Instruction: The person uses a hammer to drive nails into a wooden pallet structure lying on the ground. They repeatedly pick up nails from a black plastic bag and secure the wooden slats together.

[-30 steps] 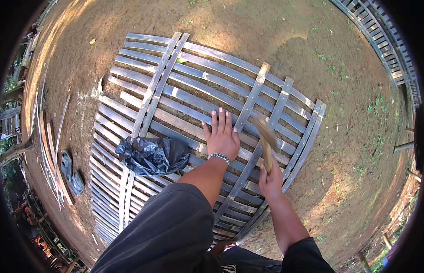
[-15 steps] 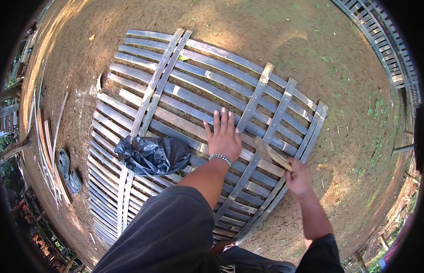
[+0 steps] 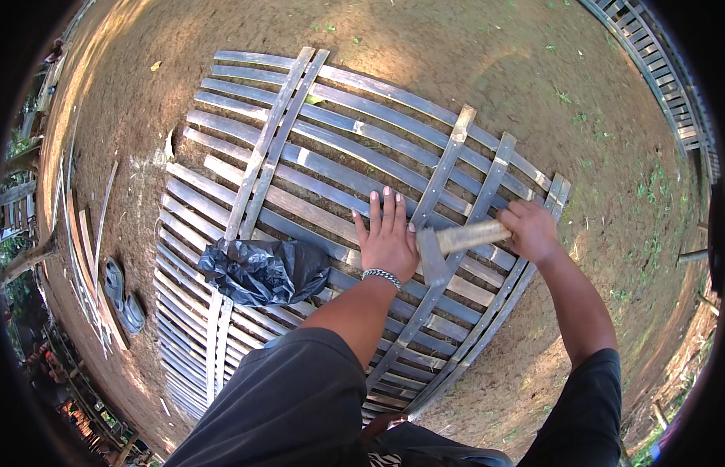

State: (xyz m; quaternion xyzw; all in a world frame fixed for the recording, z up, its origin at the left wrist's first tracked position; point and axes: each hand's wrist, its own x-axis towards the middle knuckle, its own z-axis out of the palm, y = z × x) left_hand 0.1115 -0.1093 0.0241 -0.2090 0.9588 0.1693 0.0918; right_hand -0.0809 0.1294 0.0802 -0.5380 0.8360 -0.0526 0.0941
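Observation:
A large panel of grey bamboo slats (image 3: 331,163) lies on the ground, crossed by several nailed battens. My left hand (image 3: 389,241), with a chain bracelet at the wrist, rests flat on the slats near the middle, fingers stretched out. To its right, my right hand (image 3: 530,231) is closed round the end of a hammer's pale wooden handle. The grey metal head of the hammer (image 3: 434,258) points toward my left hand, over the slats beside a batten. I cannot tell whether it touches them. A crumpled black plastic bag (image 3: 261,271) lies on the panel left of my left forearm.
Grey sandals (image 3: 123,296) sit on the bare soil (image 3: 526,62) at the left, next to long thin wooden strips (image 3: 95,268). A slatted fence (image 3: 651,70) curves along the far right. A green leaf (image 3: 313,100) lies on the panel.
My right hand has moved up and slightly right, turning the hammer so that its handle lies nearly level and its head shows. My left hand stays flat on the slats.

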